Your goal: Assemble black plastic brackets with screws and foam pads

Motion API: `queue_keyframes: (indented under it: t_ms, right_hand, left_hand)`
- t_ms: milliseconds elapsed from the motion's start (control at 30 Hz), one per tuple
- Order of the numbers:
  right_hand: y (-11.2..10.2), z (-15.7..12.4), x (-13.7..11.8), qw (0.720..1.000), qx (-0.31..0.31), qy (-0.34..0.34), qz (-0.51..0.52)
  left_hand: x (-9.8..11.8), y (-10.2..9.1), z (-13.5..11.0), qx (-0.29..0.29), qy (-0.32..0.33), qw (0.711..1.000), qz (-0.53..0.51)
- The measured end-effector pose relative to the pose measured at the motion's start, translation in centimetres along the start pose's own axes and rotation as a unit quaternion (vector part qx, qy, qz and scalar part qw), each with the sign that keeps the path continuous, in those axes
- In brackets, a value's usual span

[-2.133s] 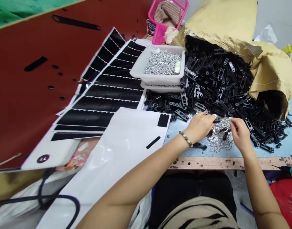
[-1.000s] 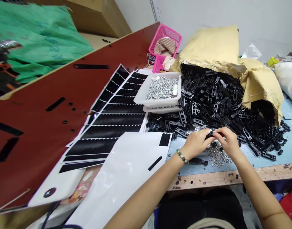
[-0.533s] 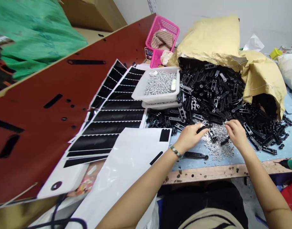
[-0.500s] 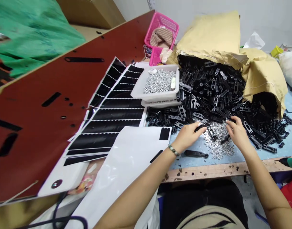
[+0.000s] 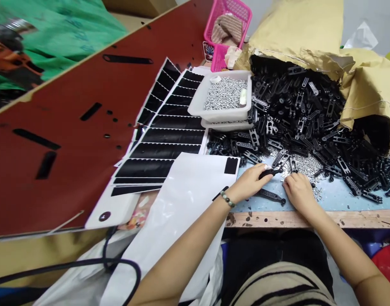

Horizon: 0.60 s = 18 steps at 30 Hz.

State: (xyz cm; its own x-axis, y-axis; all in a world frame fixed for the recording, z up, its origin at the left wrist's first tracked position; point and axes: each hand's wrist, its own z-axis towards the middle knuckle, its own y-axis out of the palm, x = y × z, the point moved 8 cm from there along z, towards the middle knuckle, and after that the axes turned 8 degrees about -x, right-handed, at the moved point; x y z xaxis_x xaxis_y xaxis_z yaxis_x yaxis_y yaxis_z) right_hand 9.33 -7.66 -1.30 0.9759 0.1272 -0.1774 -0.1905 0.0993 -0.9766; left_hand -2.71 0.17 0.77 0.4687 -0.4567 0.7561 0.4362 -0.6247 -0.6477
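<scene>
**Right hand (image 5: 298, 191) shifts onto shiny silver screws (image 5: 306, 168); left hand (image 5: 250, 182) pinches a matte black plastic link (image 5: 268, 173)**

Since the earlier view, I see the right hand has slid inward and down, its fingers curled close together on the loose screws; I cannot tell whether they hold anything. The left thumb and fingertips are closed narrowly on the link, just above the pale blue bench top (image 5: 367, 199). A second black link (image 5: 271, 195) lies just beside the hands. Only a small patch of screws is spread out. Farther off, a large heap of black plastic links (image 5: 297, 114) spills from a torn tan paper sack (image 5: 297, 29), beside a white plastic tray (image 5: 197, 106) full of screws.
</scene>
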Motion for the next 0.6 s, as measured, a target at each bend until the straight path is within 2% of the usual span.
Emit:
queue_keyframes:
  t_ms: [233,367,500,600]
  right_hand:
    - [0.0,0.8,-1.2,1.000,0.002,-0.014,-0.007]
    - [-0.5,0.3,-0.3,1.000,0.000,0.007,0.006]
    - [-1.6,-0.8,0.9,0.995,0.041,0.015,0.090]
    - [-1.6,-0.8,0.5,0.994,0.048,0.018,0.093]
  left_hand:
    - [-0.8,-0.5,-0.1,0.029,0.018,0.999,-0.008]
    - [-0.5,0.0,-0.2,0.021,0.024,0.999,-0.010]
    - [0.2,1.1,0.4,-0.005,0.057,0.998,-0.008]
    - [-0.3,0.6,0.4,0.023,0.047,0.999,-0.013]
